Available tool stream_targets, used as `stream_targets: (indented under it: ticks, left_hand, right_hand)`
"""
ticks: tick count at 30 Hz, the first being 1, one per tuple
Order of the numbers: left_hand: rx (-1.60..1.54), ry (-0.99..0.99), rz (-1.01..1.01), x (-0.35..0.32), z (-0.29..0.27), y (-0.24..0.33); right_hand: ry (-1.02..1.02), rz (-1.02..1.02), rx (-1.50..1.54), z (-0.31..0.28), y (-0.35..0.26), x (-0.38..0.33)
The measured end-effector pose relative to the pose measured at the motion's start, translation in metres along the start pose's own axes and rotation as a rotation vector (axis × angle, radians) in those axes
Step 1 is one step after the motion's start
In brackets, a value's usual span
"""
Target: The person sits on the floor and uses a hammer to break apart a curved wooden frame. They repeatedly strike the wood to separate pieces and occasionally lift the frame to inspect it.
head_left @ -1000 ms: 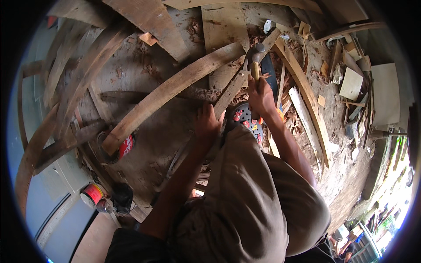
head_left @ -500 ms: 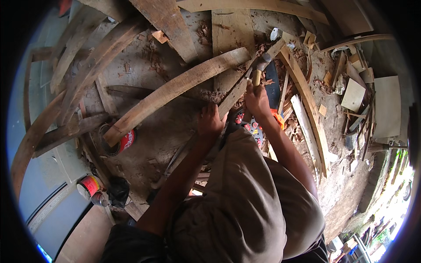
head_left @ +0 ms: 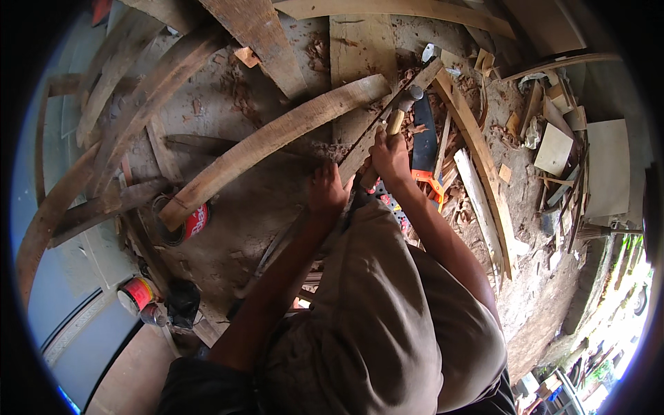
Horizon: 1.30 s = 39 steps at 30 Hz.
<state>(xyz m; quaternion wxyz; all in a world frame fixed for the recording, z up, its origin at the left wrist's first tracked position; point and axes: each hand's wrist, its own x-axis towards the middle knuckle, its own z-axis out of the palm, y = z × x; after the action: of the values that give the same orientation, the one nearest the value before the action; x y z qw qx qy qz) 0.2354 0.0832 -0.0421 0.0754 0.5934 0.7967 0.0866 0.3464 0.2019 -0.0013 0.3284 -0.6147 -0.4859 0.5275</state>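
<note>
You are crouching over a dirt workshop floor [head_left: 242,228] that is lying thick with wood chips and offcuts, and the biggest thing before you is the long curved plank [head_left: 270,142], which is running from the lower left up toward the upper right, its low end resting over a red-labelled tin can [head_left: 187,223]. More curved timbers [head_left: 138,83] are fanning out along the left side, and a straight board [head_left: 361,52] is lying beyond the plank's upper end. A narrower wooden strip [head_left: 387,114] is slanting from your hands up to the right, crossing just beside the curved plank's end. To the right of it a long thin lath [head_left: 484,166] is bending away downward, with a black-bladed handsaw with an orange handle [head_left: 423,142] lying between the two. Your left hand [head_left: 328,190] is pressing down on the lower part of the narrow strip, fingers spread flat on it rather than closing round it. Your right hand [head_left: 391,155] is clenching the yellowish wooden handle of a hammer [head_left: 403,107], whose metal head is sitting up against the strip near the curved plank's end. A small paint tin [head_left: 135,294] is standing at the lower left.
</note>
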Motion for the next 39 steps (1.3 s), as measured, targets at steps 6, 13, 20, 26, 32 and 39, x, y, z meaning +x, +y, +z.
stream_targets:
  ticks: [6, 13, 20, 26, 32, 39]
  left_hand:
    - [-0.001, 0.021, -0.003, 0.0, -0.002, -0.001]
    - [-0.079, -0.018, -0.014, 0.001, -0.001, -0.006]
    - [-0.077, 0.018, -0.021, -0.001, 0.0, -0.004]
    - [-0.078, 0.034, -0.026, -0.002, 0.001, -0.007]
    - [-0.123, -0.062, -0.048, 0.002, -0.01, -0.003]
    - [-0.122, -0.014, -0.03, -0.007, -0.015, -0.001]
  right_hand:
    - [-0.007, 0.074, -0.103, -0.008, -0.015, 0.004]
    - [-0.152, 0.2, -0.134, -0.017, -0.07, -0.006]
    - [-0.11, 0.12, -0.04, -0.013, -0.044, -0.011]
    - [-0.298, 0.105, -0.091, -0.036, -0.037, 0.0]
    - [-0.178, 0.316, 0.051, -0.021, -0.062, 0.007]
    - [-0.209, 0.35, 0.051, -0.018, -0.074, -0.024]
